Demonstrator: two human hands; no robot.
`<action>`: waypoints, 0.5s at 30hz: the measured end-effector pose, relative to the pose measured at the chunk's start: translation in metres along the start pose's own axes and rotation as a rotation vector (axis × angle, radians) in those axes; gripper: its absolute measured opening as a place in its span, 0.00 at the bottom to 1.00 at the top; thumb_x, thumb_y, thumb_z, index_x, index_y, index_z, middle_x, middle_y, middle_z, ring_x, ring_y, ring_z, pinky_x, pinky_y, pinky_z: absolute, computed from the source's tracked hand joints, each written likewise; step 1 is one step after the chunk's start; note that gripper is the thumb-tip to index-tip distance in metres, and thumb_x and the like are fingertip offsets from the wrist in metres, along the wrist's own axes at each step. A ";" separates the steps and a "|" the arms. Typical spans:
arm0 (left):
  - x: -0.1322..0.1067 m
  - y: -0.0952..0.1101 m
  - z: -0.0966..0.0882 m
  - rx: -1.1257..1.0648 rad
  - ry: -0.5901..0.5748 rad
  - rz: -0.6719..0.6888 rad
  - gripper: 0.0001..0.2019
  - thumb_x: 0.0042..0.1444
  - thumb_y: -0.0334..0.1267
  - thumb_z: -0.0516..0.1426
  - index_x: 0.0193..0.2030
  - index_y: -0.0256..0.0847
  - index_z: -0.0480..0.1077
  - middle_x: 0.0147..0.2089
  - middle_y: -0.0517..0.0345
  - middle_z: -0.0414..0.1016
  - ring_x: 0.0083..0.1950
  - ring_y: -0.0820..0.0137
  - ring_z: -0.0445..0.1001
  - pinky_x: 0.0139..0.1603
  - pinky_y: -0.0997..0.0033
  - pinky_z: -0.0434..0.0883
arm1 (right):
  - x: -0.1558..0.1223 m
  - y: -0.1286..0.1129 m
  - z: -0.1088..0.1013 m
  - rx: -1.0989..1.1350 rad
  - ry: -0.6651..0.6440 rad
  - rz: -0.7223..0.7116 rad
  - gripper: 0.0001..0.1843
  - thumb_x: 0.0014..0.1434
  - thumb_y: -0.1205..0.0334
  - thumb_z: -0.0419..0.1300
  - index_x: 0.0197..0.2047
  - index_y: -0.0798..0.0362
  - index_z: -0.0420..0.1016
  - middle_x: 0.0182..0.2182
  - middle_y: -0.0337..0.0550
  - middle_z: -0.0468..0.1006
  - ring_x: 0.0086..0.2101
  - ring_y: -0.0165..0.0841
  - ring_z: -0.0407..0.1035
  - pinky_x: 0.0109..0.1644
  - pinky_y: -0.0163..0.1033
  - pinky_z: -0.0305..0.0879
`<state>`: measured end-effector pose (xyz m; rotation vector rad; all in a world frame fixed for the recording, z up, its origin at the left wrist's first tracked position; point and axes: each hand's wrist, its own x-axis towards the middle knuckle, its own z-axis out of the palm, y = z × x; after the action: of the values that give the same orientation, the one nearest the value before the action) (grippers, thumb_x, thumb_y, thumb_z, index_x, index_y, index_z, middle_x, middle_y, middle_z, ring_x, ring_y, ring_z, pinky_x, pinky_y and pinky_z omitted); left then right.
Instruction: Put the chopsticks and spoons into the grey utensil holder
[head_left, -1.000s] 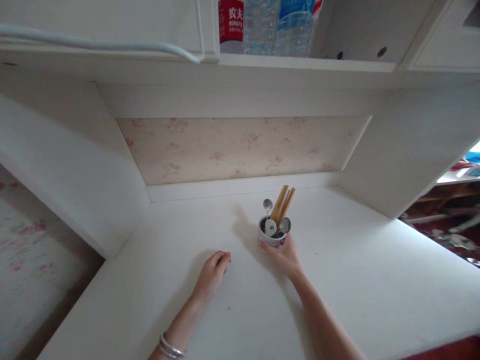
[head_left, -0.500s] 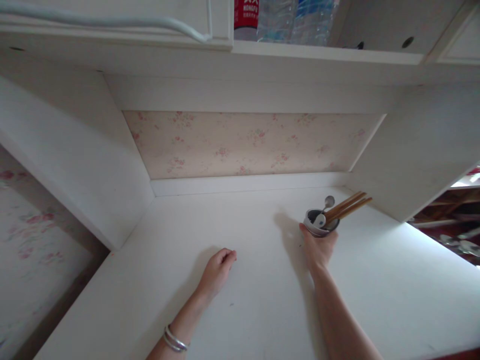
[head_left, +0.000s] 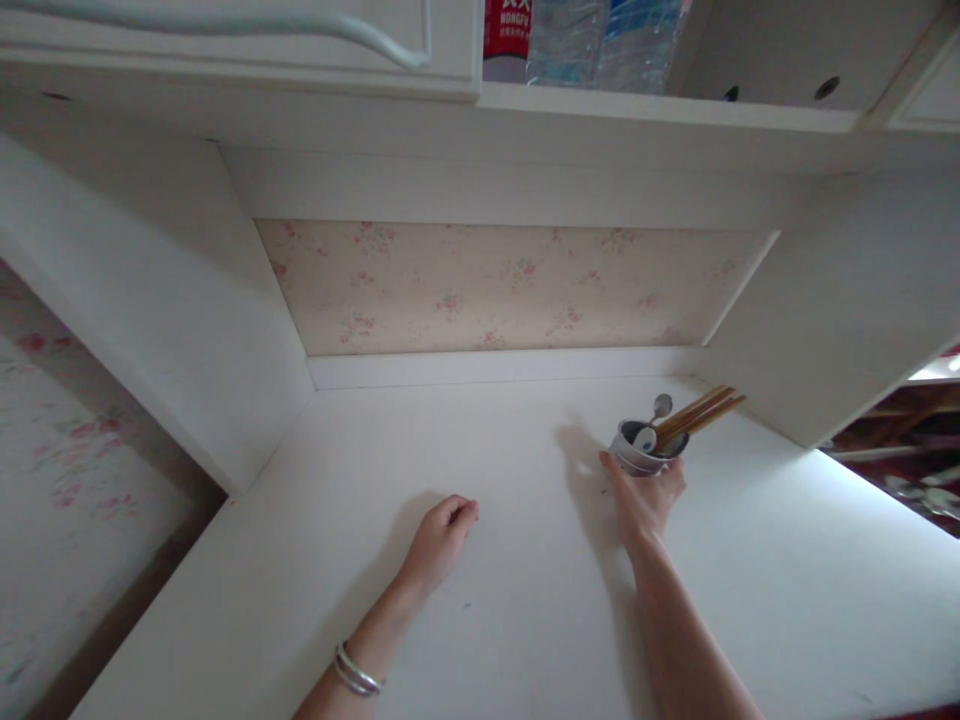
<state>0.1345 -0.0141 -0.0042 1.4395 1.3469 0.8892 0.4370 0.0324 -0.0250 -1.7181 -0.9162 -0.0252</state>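
Note:
My right hand [head_left: 643, 497] is wrapped round a small grey cup [head_left: 636, 458] near the back right corner of the white counter [head_left: 525, 600]. Wooden chopsticks [head_left: 697, 412] and two or three small spoons [head_left: 652, 425] stick out of the cup, leaning to the right. My left hand [head_left: 442, 535] rests on the counter to the left, fingers curled in loosely with nothing in them. Silver bangles [head_left: 356, 672] circle its wrist.
A floral wallpaper panel [head_left: 495, 285] backs the alcove, with white side walls [head_left: 840, 300] left and right. Plastic water bottles [head_left: 585, 40] stand on the shelf overhead, and a white cable [head_left: 300, 25] runs along the upper cabinet. Dim shelves show at far right.
My right hand carried the cup from the counter's middle toward the back right corner, and the chopsticks tipped over to the right. My left hand stayed in place.

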 end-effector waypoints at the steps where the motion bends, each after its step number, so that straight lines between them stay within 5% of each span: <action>1: 0.000 0.001 0.000 -0.002 -0.002 0.000 0.18 0.57 0.52 0.50 0.30 0.38 0.68 0.22 0.67 0.55 0.26 0.74 0.56 0.29 0.74 0.54 | -0.003 -0.007 -0.003 -0.030 0.053 -0.003 0.57 0.42 0.39 0.66 0.65 0.61 0.46 0.57 0.64 0.57 0.57 0.57 0.52 0.56 0.55 0.55; 4: 0.000 0.001 0.000 -0.014 -0.007 -0.005 0.18 0.57 0.52 0.50 0.30 0.38 0.68 0.23 0.67 0.56 0.27 0.74 0.56 0.29 0.74 0.54 | -0.013 -0.028 -0.011 -0.095 0.205 -0.118 0.59 0.39 0.41 0.69 0.66 0.56 0.46 0.57 0.61 0.59 0.56 0.56 0.54 0.58 0.59 0.51; 11: 0.001 -0.001 0.000 -0.005 0.002 0.007 0.17 0.59 0.51 0.49 0.31 0.39 0.68 0.24 0.65 0.59 0.27 0.73 0.58 0.30 0.73 0.55 | -0.031 -0.040 -0.006 -0.132 0.389 -0.427 0.43 0.41 0.45 0.71 0.55 0.53 0.59 0.40 0.50 0.67 0.47 0.50 0.60 0.54 0.59 0.53; 13: 0.001 0.000 0.001 -0.004 0.000 0.002 0.17 0.59 0.50 0.49 0.31 0.39 0.68 0.25 0.64 0.61 0.27 0.73 0.59 0.30 0.73 0.56 | -0.037 -0.042 -0.003 -0.080 0.350 -0.443 0.35 0.42 0.46 0.70 0.48 0.54 0.64 0.34 0.44 0.67 0.41 0.45 0.63 0.52 0.55 0.56; 15: 0.001 0.000 0.001 -0.005 -0.008 -0.002 0.17 0.59 0.49 0.49 0.30 0.39 0.68 0.25 0.64 0.61 0.28 0.73 0.59 0.30 0.74 0.56 | -0.050 -0.048 -0.001 0.016 0.174 -0.446 0.22 0.49 0.47 0.67 0.39 0.53 0.66 0.28 0.39 0.66 0.33 0.37 0.63 0.46 0.47 0.60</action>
<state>0.1354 -0.0133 -0.0045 1.4358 1.3394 0.8839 0.3751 0.0067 -0.0078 -1.4417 -1.1456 -0.4540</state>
